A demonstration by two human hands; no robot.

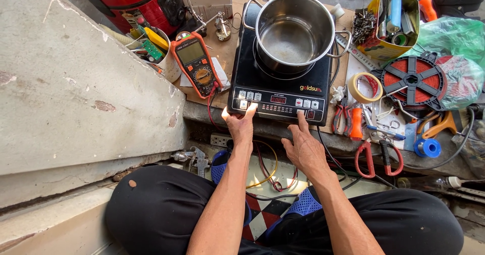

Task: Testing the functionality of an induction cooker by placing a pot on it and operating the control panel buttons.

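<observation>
Cooker: a flat black induction cooker was set on a sheet of brown cardboard at the ledge's front, its glossy control strip turned toward the seated person, likely so the buttons could be reached.
Pot: a round, shiny steel pot with two loop handles was stood on the cooker's ring; it looked empty.
Left hand: the left hand was laid at the cooker's front left corner, fingers loosely extended, nothing gripped, a fingertip touching a button.
Right hand: the right hand was held open below the cooker's front edge, index finger stretched onto the panel's right side.
Meter: an orange-cased multimeter was laid just left of the cooker, its red lead trailing down.
Tools: red-handled pliers and a tape roll were left right of the cooker.
</observation>
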